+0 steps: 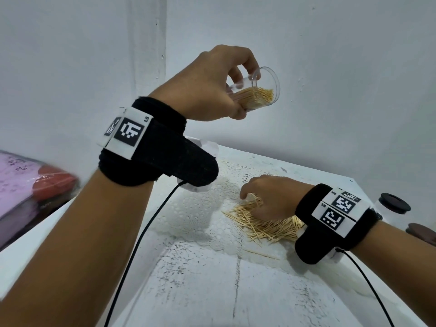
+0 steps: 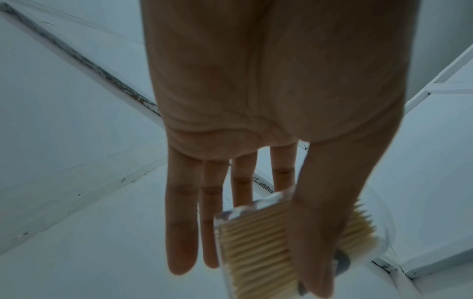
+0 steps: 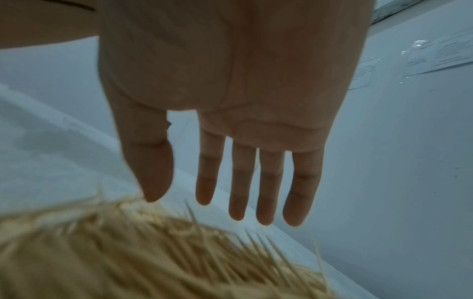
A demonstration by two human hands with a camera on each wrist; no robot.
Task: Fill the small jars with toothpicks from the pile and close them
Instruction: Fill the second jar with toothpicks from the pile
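The white table (image 1: 200,279) carries a lace mat (image 1: 200,208) under the toothpick pile (image 1: 264,225). My right hand (image 1: 266,197), fingers straight and apart, hovers there. My raised left hand (image 1: 207,88) grips a tilted clear jar (image 1: 262,88), half full, lidless.

White scuffed table (image 1: 203,279), lace doily (image 1: 200,208) under toothpick pile (image 1: 264,223), dark-lidded jar (image 1: 391,204) at right edge.
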